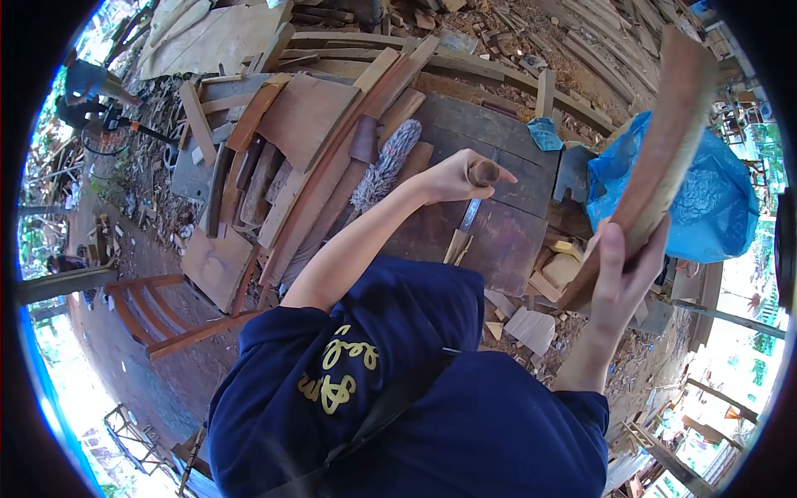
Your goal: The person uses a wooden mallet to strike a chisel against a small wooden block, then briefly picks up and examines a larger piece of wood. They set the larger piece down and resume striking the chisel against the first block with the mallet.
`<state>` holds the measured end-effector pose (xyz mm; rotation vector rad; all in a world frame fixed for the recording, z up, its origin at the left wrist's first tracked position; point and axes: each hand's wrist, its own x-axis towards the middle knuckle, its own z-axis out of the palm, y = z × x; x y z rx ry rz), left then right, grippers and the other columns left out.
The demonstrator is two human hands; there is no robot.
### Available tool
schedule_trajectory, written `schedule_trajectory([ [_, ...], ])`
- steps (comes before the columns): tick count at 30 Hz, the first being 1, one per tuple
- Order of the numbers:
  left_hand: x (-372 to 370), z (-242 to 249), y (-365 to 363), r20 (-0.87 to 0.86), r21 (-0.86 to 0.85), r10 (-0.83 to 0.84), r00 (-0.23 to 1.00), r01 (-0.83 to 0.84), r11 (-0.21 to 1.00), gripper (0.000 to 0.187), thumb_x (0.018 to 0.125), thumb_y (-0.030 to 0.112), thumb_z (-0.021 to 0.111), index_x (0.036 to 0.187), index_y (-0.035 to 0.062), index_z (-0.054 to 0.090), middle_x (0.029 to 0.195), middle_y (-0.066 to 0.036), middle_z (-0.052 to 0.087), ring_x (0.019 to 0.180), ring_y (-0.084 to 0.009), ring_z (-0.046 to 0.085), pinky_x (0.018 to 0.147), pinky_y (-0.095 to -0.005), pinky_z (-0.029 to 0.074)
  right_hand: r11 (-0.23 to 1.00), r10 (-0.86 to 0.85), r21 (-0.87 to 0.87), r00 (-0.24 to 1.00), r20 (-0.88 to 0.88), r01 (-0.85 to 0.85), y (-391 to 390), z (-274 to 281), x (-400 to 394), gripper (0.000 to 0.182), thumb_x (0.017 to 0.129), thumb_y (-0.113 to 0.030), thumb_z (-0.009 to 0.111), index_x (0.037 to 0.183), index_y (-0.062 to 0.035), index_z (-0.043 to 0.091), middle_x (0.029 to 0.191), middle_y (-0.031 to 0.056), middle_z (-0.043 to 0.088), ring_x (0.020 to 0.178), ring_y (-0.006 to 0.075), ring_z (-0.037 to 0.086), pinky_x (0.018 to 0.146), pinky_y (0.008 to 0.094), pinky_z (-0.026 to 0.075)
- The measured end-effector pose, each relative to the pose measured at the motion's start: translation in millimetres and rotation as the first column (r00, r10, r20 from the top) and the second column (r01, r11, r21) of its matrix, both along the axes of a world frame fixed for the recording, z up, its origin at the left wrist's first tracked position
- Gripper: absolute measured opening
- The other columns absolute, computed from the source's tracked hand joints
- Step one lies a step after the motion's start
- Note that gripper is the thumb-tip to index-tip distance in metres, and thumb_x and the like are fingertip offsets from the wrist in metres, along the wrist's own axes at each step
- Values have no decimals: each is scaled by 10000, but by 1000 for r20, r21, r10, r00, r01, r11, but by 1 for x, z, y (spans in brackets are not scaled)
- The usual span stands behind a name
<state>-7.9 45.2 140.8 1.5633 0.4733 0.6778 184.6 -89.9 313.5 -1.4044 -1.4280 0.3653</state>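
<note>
My left hand (458,178) is closed around a round wooden handle (484,173), its brown end facing me. What the handle belongs to is hidden. Just below this hand, a narrow metal strip (471,214) with a pale wooden piece (457,247) at its near end shows over the dark wooden bench (506,241). On the right, my right hand (624,257) grips the lower part of a long, curved wooden board (668,133), with the thumb on its near side. The board is raised and tilted, its upper end slightly blurred.
A fluffy grey duster (387,166) lies left of my left hand, beside stacked planks (332,178). Behind the board sits a blue plastic bag (714,199). Wood offcuts (531,330) litter the ground. A slatted wooden frame (158,311) stands lower left; another person (91,83) is upper left.
</note>
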Motion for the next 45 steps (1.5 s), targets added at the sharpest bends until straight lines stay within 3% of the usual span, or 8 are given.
schedule_trajectory([
  [8,0,7,-1,-25,-73,8,1000,-9,997,354,757,0,639,1100,32,720,678,35,495,662,-60,430,632,-249,400,998,23,-59,999,22,-22,1,-2,-15,645,842,-312,757,1255,83,457,990,128,615,893,177,574,796,320,485],
  [15,11,-19,-8,178,-155,183,967,-156,976,322,775,29,669,1093,35,719,692,50,516,680,-55,452,639,-248,412,823,300,-567,875,380,-36,17,-38,-17,408,834,-274,741,1047,-15,509,712,231,650,702,415,676,596,425,513],
  [22,0,-2,-3,-42,-45,36,998,-38,998,214,788,41,684,998,2,702,732,52,590,700,-46,497,642,-249,431,977,135,-194,965,227,-91,-1,-25,-26,453,825,-285,759,1078,8,523,720,232,654,695,380,699,581,388,520],
  [25,14,-21,-13,294,-179,260,920,-214,960,302,769,39,669,1065,52,731,667,70,487,636,-46,409,577,-255,365,922,195,-382,928,317,-63,-4,-57,-26,450,837,-293,751,1080,3,517,711,226,650,687,395,693,579,407,519],
  [32,2,-2,-5,6,-93,23,1000,-22,995,258,775,31,655,1025,23,719,676,80,508,637,-39,426,575,-245,363,987,116,-144,947,299,-75,-3,-21,-28,430,855,-272,743,1092,6,517,736,212,660,677,369,692,605,401,526],
  [38,8,-12,-11,299,-179,172,939,-122,976,359,755,16,634,1096,60,737,657,85,456,613,-40,380,558,-241,333,845,279,-534,875,395,-28,6,-50,-21,459,854,-372,726,954,5,484,724,269,640,724,455,655,590,465,506],
  [40,-3,-3,-8,-46,-81,81,996,-84,993,347,760,10,634,1088,57,738,674,76,484,633,-42,395,574,-239,351,897,242,-441,863,444,-25,6,-36,-21,449,851,-351,736,978,10,503,725,248,646,698,426,673,582,449,510],
  [45,-1,-1,-9,-19,-89,28,999,-30,996,341,768,9,636,1093,42,731,728,61,532,663,-47,423,609,-240,380,975,160,-197,943,293,-105,2,-31,-29,469,846,-316,749,1065,26,514,748,233,659,674,389,693,586,427,526],
])
